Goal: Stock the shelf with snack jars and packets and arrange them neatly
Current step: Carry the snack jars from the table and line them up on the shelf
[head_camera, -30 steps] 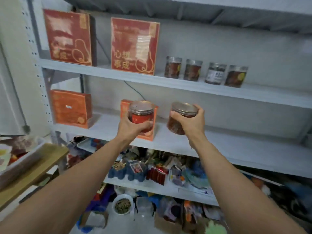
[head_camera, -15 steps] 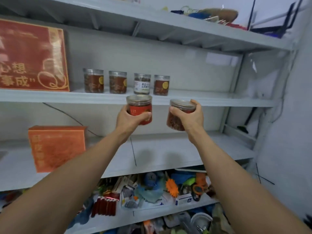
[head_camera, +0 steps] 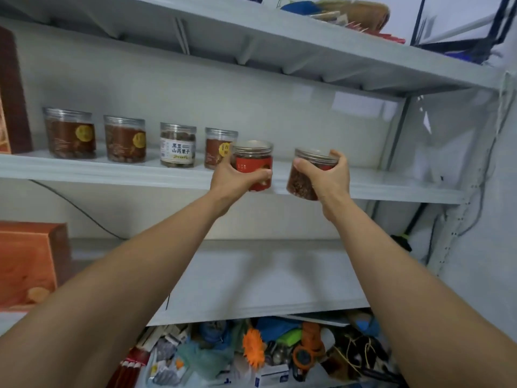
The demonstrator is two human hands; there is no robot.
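Note:
My left hand [head_camera: 233, 179] grips a red-labelled jar [head_camera: 253, 161] with a clear lid, held at the front edge of the upper shelf [head_camera: 112, 172]. My right hand [head_camera: 326, 177] grips a second jar [head_camera: 305, 177] of reddish-brown snacks, tilted slightly, just to the right of the first. Several jars stand in a row on that shelf: two brown jars [head_camera: 70, 133], a white-labelled jar [head_camera: 177, 144] and another brown jar [head_camera: 218, 148], partly hidden behind the jar in my left hand.
Right of the row the upper shelf is bare up to the grey upright [head_camera: 391, 135]. An orange box [head_camera: 28, 261] stands on the shelf below [head_camera: 251, 281]. A dark red box [head_camera: 12, 93] is at far left. Mixed clutter [head_camera: 251, 351] fills the lowest shelf.
Both hands have lifted their jars from the lower shelf level up to the upper shelf edge. The view has swung right and upward along the shelving.

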